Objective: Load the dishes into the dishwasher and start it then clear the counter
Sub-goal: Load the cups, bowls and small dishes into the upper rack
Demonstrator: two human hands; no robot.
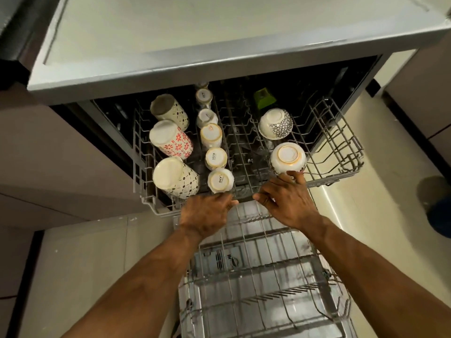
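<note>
Nearest the camera the lower rack (263,289) stands pulled out over the open dishwasher door, its wire tines bare, a grey detergent compartment (224,258) showing through the wires; beyond it, and higher, the upper rack (341,142) is drawn out from under the grey counter (195,32).

The left hand (207,213) lies at the front rail of the upper rack, fingers curled over the rail just below the nearest small cup (220,180); whether they clasp the rail or only rest on it cannot be told; the right hand (285,198) reaches to the same front edge, its fingers bent, the fingertips (296,175) touching the near side of an upturned white bowl (288,157), the thumb stretched out leftward along the rail.

Further in, a row of small upturned cups runs back along the middle of the rack; to their left stand three larger mugs, the nearest with dark dots (175,178), next a red-flowered mug (170,139), and behind it another dotted mug (168,111) tilted on its side; on the right a patterned bowl (275,123) sits upside down behind the white bowl, and a green object (263,97) lies deepest, in the dark interior.

A dark blue round object (439,211) stands on the pale floor at the right.
</note>
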